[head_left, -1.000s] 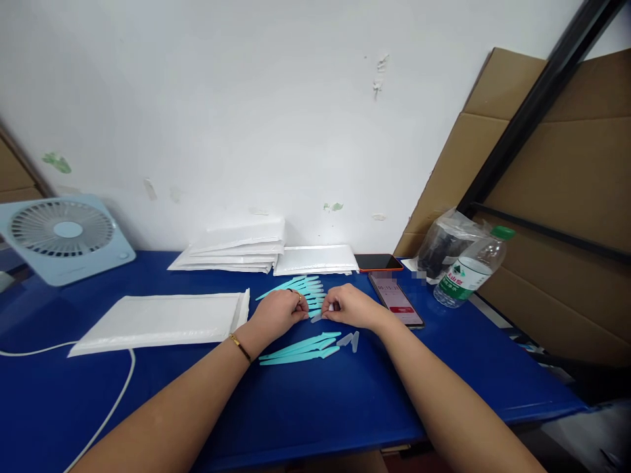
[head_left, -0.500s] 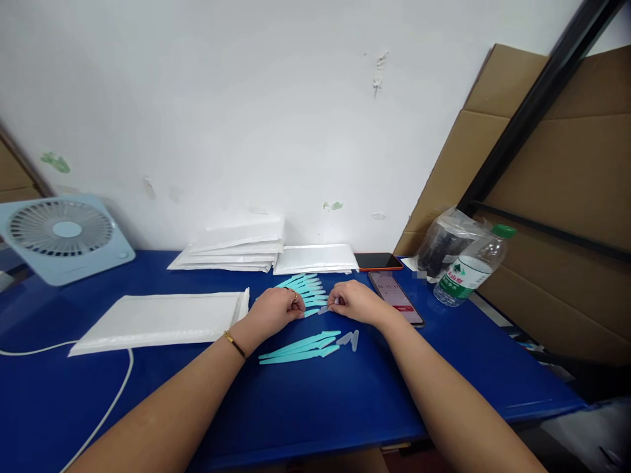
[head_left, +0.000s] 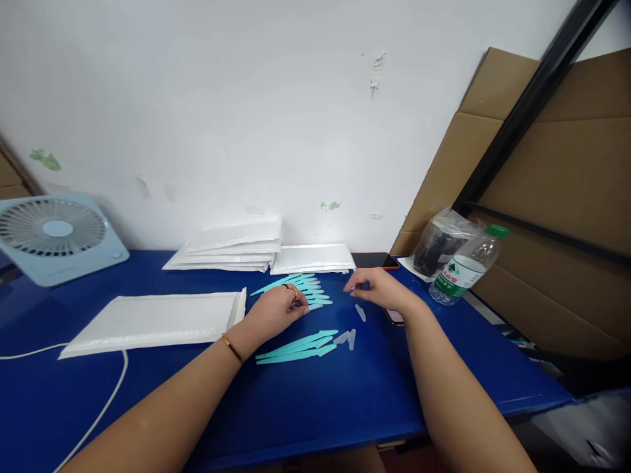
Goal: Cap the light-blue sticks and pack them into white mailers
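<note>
My left hand (head_left: 280,310) rests at the near end of a fanned row of teal eyebrow razors (head_left: 308,289), fingers closed on one razor whose pale end (head_left: 316,307) pokes out past the thumb. Its handle is hidden under the hand. My right hand (head_left: 377,289) hovers to the right of the row, fingers loosely bent and apart, with nothing visible in them. Just below it a clear blade cap (head_left: 360,313) lies on the table. Closer to me are several more teal razors (head_left: 296,348), with two clear caps (head_left: 346,339) beside their tips.
White padded mailers (head_left: 227,246) are stacked against the wall, and another mailer (head_left: 158,322) lies at left near a blue fan (head_left: 58,230) and white cable. A phone (head_left: 394,318) sits partly under my right hand. A water bottle (head_left: 463,272) stands at right on the blue table (head_left: 315,407).
My right hand has let go of a clear cap, which now lies on the table, and moved up and right over the phone. My left hand has shifted slightly up toward the row.
</note>
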### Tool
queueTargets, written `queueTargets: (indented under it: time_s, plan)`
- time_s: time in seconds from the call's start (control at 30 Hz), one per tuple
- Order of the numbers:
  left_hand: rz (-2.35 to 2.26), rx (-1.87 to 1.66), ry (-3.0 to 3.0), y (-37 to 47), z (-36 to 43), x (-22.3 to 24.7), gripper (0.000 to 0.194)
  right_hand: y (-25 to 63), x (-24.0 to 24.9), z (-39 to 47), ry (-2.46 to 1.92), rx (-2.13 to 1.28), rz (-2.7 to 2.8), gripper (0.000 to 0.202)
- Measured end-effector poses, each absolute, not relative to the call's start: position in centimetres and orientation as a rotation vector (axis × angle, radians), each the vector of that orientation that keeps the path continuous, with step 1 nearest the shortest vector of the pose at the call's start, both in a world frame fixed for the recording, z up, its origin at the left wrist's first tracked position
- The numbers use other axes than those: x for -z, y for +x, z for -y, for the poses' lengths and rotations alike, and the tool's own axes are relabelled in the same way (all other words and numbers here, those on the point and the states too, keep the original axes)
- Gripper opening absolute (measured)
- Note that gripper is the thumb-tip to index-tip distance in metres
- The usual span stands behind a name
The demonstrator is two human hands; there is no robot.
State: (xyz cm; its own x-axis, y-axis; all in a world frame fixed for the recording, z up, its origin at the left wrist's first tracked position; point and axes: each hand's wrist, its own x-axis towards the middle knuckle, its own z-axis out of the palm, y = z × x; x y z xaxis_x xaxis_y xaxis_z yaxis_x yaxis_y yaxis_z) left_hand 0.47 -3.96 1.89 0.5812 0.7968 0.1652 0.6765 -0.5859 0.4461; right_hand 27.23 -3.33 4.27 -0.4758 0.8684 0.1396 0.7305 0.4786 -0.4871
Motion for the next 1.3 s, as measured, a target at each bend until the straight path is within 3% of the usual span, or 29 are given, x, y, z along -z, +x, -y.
queueTargets:
  time_s: [0.17, 0.27, 0.47, 0.77, 1.3]
  plan:
    - [-1.027, -0.212, 2.323, -0.1, 4.5, -2.4, 0.024, 29.4, -4.4, 3.1, -1.486, -0.757, 2.527, 0.027]
    - [-1.107, -0.241, 2.401, 0.0, 4.1, -2.2, 0.017, 27.9, -3.4, 2.8, -1.515, -0.752, 2.515, 0.020]
    - [-1.237, -0.315, 2.474, 0.0, 4.0, -2.2, 0.022, 25.9, -3.3, 3.0, -1.461, -0.670, 2.475, 0.015]
    - [-1.247, -0.264, 2.460, 0.5, 4.2, -2.0, 0.017, 26.1, -3.0, 2.9, -1.449, -0.552, 2.423, 0.024]
    - [-1.269, -0.292, 2.464, 0.6, 4.4, -1.9, 0.016, 25.9, -2.9, 2.8, -1.448, -0.766, 2.472, 0.025]
